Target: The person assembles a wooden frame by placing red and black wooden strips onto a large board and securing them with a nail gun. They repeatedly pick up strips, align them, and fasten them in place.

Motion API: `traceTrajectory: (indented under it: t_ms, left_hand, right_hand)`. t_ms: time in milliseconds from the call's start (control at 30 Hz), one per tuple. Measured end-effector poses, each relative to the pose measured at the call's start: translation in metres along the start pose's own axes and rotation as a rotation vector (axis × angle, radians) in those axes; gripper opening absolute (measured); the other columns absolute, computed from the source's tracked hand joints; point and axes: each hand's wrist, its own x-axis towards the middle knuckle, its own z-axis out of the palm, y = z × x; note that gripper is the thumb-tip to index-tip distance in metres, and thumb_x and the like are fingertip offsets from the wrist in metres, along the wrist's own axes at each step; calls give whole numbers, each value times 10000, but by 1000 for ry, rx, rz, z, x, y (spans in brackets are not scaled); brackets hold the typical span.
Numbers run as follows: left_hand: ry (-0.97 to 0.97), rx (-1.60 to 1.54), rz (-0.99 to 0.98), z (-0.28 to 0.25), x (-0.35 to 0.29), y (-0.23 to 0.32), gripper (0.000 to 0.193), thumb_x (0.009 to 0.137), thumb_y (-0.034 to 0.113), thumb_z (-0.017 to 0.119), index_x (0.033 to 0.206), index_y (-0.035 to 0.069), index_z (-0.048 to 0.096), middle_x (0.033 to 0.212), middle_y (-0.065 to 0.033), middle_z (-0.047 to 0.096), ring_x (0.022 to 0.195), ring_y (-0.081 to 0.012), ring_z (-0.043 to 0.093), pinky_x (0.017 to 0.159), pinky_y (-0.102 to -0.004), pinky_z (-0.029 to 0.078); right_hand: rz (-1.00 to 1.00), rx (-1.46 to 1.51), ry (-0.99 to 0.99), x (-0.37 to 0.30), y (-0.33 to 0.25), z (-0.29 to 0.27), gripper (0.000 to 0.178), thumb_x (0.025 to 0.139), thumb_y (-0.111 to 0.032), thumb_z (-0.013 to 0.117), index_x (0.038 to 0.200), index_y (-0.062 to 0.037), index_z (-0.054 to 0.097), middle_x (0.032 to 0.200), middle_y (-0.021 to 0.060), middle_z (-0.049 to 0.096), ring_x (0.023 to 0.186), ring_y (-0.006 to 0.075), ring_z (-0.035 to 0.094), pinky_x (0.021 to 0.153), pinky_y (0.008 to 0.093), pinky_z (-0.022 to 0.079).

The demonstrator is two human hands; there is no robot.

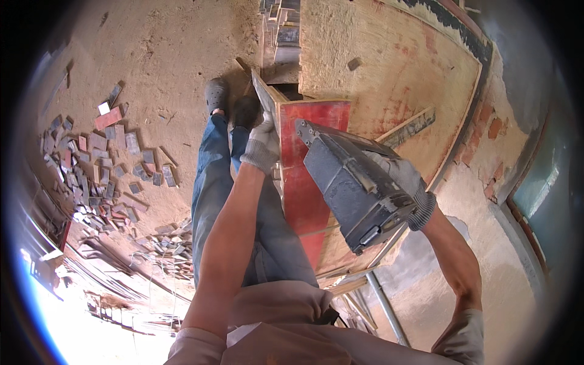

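My left hand [263, 141], in a light knitted glove, is closed on the edge of a red-faced board [307, 182] in front of my legs. In my gloved right hand [404, 182] is a dark grey, boxy tool [353, 182], worn and scuffed, with bolts at its narrow end. It is held tilted over the board, that bolted end toward the red face. What kind of tool it is I cannot make out. The fingers of my right hand lie over its far side and are partly hidden.
A large pale wooden panel [389, 67] lies beyond the board, with a loose wood strip [410, 126] on it. Small wood offcuts [100, 164] are scattered on the dusty floor [170, 48] to the left. A metal pole [388, 310] and a patched wall [486, 243] stand at right.
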Motion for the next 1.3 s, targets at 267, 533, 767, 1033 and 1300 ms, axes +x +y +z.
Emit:
traceTrajectory:
  t_ms: [267, 533, 767, 1033, 1300]
  left_hand:
    - [125, 77, 45, 15, -4, -3, 310, 1094, 265, 477, 1253, 25, 591, 1192, -170, 692, 1070, -306, 688, 1009, -473, 554]
    - [33, -36, -7, 8, -2, -1, 305, 1088, 279, 487, 1236, 32, 587, 1174, -170, 690, 1065, -315, 683, 1009, -486, 554]
    - [97, 20, 42, 10, 1, -2, 270, 1087, 250, 488, 1212, 41, 605, 1107, -154, 699, 977, -301, 697, 925, -479, 584]
    - [145, -23, 36, 14, 2, -4, 273, 1089, 230, 466, 1221, 36, 604, 1075, -153, 707, 931, -301, 709, 886, -475, 603]
    - [124, -5, -11, 20, -4, -3, 270, 1089, 226, 457, 1230, 41, 594, 1097, -159, 700, 980, -314, 695, 925, -493, 582]
  right_hand:
    - [-56, -192, -43, 10, -6, -9, 585, 855, -269, 701, 1390, -80, 556, 1056, 189, 721, 910, 349, 718, 780, 444, 569]
    - [-198, -164, 75, 17, -7, -7, 600, 850, -340, 695, 1359, -45, 578, 993, 197, 727, 867, 364, 718, 773, 451, 566]
    - [-187, -187, 58, 30, -11, -1, 630, 828, -364, 718, 1362, -62, 576, 941, 176, 732, 796, 351, 721, 729, 445, 567]
    - [-111, -180, 3, 37, -23, -5, 648, 826, -412, 735, 1375, -113, 563, 953, 166, 733, 816, 358, 721, 733, 451, 564]
    - [12, -9, -49, 32, -11, 0, 594, 846, -399, 713, 1366, -148, 569, 1034, 162, 723, 873, 367, 718, 776, 454, 564]
